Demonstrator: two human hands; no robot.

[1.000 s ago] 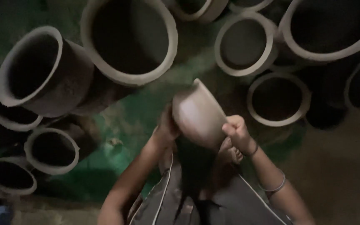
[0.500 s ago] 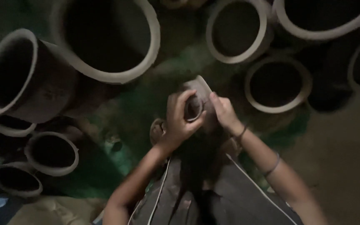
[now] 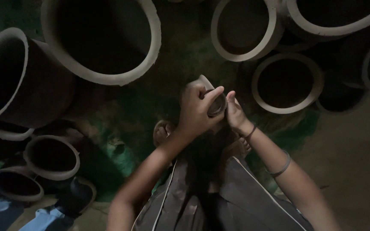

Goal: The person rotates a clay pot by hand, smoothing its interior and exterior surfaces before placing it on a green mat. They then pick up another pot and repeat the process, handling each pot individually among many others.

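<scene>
One camera sits on the person's head and looks almost straight down. It frames the left hand [image 3: 198, 111] and right hand [image 3: 235, 113] near the middle, close below the lens, with both forearms running in from the bottom edge. Beyond the hands, farther from the lens, the view takes in the green floor covering [image 3: 120, 149] and clay pots [image 3: 103, 40] seen mouth-up, ringed above and to both sides. The light is dim. No second view exists to overlap with.
</scene>
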